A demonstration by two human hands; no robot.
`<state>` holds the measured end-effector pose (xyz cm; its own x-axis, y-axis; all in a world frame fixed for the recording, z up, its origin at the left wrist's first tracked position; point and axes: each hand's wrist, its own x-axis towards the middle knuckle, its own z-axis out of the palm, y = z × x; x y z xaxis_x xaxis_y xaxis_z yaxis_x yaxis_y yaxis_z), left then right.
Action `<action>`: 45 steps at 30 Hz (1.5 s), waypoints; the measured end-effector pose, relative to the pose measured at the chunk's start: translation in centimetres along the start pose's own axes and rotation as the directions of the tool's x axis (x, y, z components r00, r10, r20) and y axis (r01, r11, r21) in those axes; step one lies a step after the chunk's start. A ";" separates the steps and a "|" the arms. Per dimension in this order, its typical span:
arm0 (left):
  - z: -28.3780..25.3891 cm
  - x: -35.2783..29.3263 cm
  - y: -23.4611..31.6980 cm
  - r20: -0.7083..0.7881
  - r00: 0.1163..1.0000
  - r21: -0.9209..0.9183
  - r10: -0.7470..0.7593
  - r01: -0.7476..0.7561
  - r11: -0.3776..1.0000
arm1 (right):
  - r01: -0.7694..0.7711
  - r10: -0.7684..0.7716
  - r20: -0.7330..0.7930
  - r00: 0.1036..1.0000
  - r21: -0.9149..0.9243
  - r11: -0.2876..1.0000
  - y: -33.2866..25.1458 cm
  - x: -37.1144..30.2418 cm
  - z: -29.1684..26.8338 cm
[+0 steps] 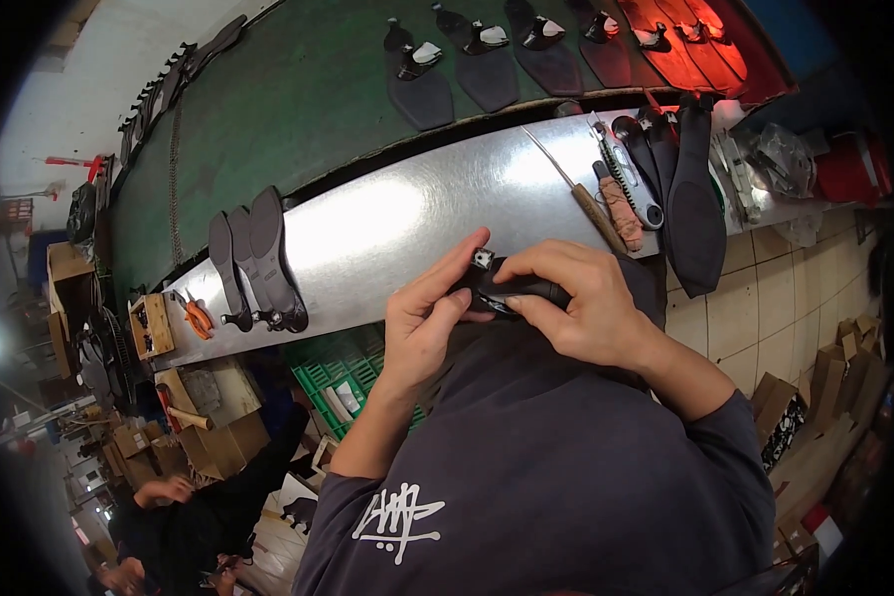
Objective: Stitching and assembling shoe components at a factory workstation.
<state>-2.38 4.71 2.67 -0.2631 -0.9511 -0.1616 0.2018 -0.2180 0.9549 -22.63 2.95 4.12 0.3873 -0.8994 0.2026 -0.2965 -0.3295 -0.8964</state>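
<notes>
Close to my body, both hands grip a black heeled shoe sole (485, 284), its heel end tipped with a pale metallic spot. My left hand (419, 320) wraps the heel end, with the thumb pressed on it and the fingers stretched along its far side. From the right, my right hand (588, 310) pinches the dark body between thumb and fingers. Much of the sole is covered by the hands. Just beyond my right hand lie a wooden-handled awl (588, 204) and a utility knife (628, 179) next to a tape-wrapped tool (621, 214).
A metal bench strip (387, 219) carries black soles (268, 258) at left, orange-handled pliers (197, 316), a small wooden box (152, 326) and more soles (693, 204) at right. Soles line the green conveyor (298, 89), some under red light. Another person (199, 526) works lower left.
</notes>
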 end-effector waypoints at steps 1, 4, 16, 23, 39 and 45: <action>0.0 0.1 -0.1 -0.010 1.000 -0.005 -0.007 0.007 1.000 | -0.002 0.002 0.001 1.000 0.001 1.000 0.0 0.1 0.0; 0.3 0.1 0.1 -0.034 0.999 0.036 -0.018 0.019 0.999 | 0.016 -0.016 -0.004 1.000 -0.026 1.000 0.1 0.2 0.2; -0.8 0.5 -0.5 -0.051 0.995 -0.076 -0.087 0.083 0.994 | 0.289 -0.258 0.139 0.956 -0.300 0.909 0.2 0.8 0.0; -0.8 0.6 -0.5 -0.075 0.994 -0.045 -0.082 0.079 0.996 | 0.124 -0.099 0.169 0.981 -0.145 0.982 0.7 0.3 0.4; -0.7 1.2 0.4 -0.147 0.957 -0.182 -0.250 0.222 0.958 | 0.343 -0.397 -0.091 0.913 -0.356 0.870 2.5 -0.6 2.6; -1.0 0.9 1.7 -0.086 0.976 -0.260 -0.199 0.171 0.950 | 0.381 -0.406 -0.031 0.913 -0.285 0.879 0.8 -0.4 1.6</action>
<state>-1.37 3.25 3.90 -0.2160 -0.9038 -0.3693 0.3922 -0.4267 0.8149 -21.68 3.54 2.68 0.4467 -0.6968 0.5612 -0.3625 -0.7144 -0.5986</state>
